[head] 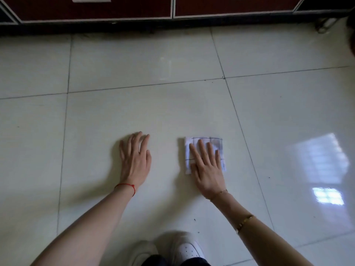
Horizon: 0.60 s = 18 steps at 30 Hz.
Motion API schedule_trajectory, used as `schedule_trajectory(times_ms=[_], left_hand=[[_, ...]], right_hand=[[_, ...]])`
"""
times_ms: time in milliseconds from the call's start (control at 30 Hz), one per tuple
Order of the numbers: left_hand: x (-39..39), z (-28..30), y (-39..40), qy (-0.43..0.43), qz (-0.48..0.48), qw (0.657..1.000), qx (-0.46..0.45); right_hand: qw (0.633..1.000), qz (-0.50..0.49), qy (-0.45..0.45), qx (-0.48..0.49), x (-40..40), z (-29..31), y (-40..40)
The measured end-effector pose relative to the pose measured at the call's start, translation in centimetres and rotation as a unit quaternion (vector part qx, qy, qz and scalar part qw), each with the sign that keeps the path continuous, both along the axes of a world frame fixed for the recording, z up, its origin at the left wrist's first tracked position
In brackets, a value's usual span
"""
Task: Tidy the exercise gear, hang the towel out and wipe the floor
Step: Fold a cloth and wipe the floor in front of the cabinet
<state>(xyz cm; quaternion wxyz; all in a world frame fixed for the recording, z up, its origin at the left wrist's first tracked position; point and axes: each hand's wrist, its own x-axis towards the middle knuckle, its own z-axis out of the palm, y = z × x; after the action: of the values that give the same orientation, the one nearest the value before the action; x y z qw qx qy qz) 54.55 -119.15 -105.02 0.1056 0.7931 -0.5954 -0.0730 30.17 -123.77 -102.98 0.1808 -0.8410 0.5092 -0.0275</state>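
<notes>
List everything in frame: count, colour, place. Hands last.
cloth: 1, white with dark grid lines, folded, flat on the floor right of centre
floor tiles: glossy pale cream, dark grout lines, across the view
cabinet: dark red fronts with pale edging, top edge
shoes: 2, white, bottom centre
red string bracelet: 1, left wrist
gold bracelets: 2, right wrist and forearm
left hand: flat on the bare tile, fingers spread
right hand: straight fingers pressing on the cloth

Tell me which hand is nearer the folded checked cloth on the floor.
Right. The right hand lies flat on top of the folded cloth, fingers straight, pressing it to the floor. The left hand rests flat on bare tile, apart from the cloth on its left.
</notes>
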Motion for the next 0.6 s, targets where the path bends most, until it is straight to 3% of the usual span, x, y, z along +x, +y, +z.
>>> schedule_trajectory(times_ms=[300,400,600], left_hand=[[-0.9,-0.4,-0.6,-0.009,-0.015,1.000,-0.017],[-1.0,-0.3,-0.5,-0.010,-0.010,1.000,-0.017],[-1.1,0.5,-0.6,0.002,0.006,0.999,-0.037]], right_hand=[[0.971,-0.234,0.037,0.043,-3.5,-0.2,-6.4],[0.975,-0.211,0.039,0.059,-1.6,0.3,-8.8],[0.995,-0.052,0.020,0.081,5.9,1.1,-7.1]])
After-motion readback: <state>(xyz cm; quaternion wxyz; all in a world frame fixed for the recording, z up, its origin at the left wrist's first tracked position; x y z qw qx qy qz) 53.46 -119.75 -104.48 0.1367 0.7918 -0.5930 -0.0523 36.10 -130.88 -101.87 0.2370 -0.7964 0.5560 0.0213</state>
